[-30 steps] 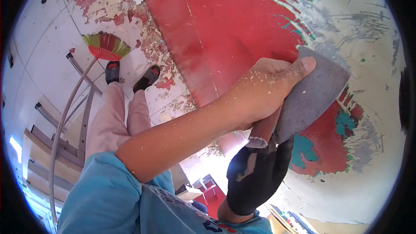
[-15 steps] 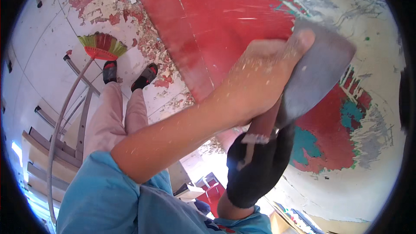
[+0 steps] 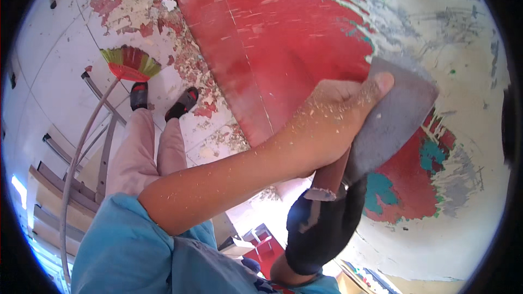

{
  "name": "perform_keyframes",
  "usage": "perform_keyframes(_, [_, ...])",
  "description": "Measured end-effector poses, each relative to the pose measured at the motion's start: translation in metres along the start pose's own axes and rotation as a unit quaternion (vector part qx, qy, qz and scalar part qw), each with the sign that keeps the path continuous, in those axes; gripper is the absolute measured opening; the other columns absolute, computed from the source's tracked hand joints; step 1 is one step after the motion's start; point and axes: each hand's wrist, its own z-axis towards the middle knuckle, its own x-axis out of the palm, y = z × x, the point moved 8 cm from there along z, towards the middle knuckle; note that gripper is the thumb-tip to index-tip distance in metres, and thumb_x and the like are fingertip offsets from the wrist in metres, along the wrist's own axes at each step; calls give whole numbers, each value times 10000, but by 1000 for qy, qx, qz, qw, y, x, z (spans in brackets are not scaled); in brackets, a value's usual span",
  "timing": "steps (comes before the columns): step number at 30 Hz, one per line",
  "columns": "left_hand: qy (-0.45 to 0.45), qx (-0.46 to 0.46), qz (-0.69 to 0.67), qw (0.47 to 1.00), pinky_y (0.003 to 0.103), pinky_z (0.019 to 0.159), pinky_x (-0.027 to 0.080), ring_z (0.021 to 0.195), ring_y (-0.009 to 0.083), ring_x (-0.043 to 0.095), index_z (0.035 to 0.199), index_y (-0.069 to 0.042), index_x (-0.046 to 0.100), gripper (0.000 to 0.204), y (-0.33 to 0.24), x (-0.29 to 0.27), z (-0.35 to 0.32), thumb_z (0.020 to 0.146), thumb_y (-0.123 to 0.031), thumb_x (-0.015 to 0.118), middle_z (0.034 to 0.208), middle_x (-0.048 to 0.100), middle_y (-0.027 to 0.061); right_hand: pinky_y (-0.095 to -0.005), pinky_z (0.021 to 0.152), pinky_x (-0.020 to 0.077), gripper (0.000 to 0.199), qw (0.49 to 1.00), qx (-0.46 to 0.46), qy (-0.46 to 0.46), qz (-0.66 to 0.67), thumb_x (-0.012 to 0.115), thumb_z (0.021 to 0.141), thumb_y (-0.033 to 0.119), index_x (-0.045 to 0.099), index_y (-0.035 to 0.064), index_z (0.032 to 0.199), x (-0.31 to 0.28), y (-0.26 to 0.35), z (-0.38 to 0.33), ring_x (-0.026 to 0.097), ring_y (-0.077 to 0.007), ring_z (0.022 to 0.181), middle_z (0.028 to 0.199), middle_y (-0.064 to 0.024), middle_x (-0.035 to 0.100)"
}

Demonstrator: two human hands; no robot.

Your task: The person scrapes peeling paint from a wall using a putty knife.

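Note:
A wide putty knife (image 3: 389,120) with a grey metal blade lies against a wall panel of red paint (image 3: 272,27) and scraped pale surface (image 3: 463,49). My bare left hand (image 3: 343,114) is closed over the blade, its thumb pressed on the flat. Pale flakes dot that hand and forearm. Below it, my right hand (image 3: 327,228) in a black glove is closed around the lower, handle end. A reddish-brown piece with a ragged whitish end (image 3: 329,179) sticks out between the hands; whether it is the handle I cannot tell. Teal patches (image 3: 381,193) show beside the blade.
Paint chips (image 3: 190,60) litter the white tiled floor along the panel's edge. A broom (image 3: 131,64) with red and yellow-green bristles stands to the left, beside a metal-framed ladder-like piece (image 3: 106,130). My shoes (image 3: 182,103) are near the chips. A red object (image 3: 269,256) sits low behind me.
Both hands stay on the putty knife. The blade's upper end and my left hand have shifted downward in the picture, and more scraped streaks show above them.

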Motion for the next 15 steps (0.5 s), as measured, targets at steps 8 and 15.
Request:
perform_keyframes(8, [8, -5, 38, 999, 257, 354, 367, 332, 144, 447, 665, -27, 519, 590, 2, -12, 9, 832, -584, 421, 434, 464, 57, -390, 833, 442, 306, 1000, -13, 4, 0, 543, 763, 127, 554, -17, 1033, -2, 4, 19, 543, -366, 981, 1132, -222, 522])
perform_keyframes(15, [61, -118, -62, 989, 245, 381, 380, 401, 104, 467, 711, -55, 517, 512, 7, -1, -8, 832, -550, 467, 474, 447, 14, -403, 813, 451, 308, 998, -27, 46, 22, 535, 779, 159, 554, -45, 1009, -3, 7, 19, 558, -365, 971, 1083, -216, 553])
